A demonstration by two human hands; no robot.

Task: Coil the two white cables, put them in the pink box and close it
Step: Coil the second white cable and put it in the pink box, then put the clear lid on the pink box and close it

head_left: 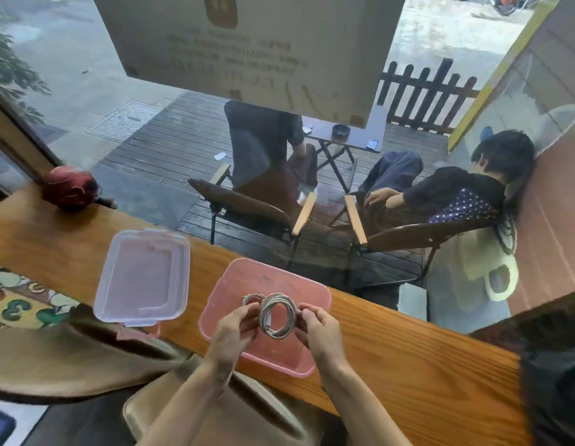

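Observation:
The open pink box (247,275) stands on the wooden counter in front of me. Above it I hold a coiled white cable (277,317) upright as a ring. My left hand (234,329) pinches the ring's left side and my right hand (318,326) pinches its right side. A second white coil (252,298) shows just behind my left fingers; whether it lies in the box or is held I cannot tell. The box's clear lid (141,275) with pink clips lies flat on the counter to the left of the box.
The wooden counter (408,358) runs along a window. A red round object (69,188) sits at its far left end. Outside the glass are folding chairs, a small table and two seated people. A tan stool seat (183,410) is below my arms.

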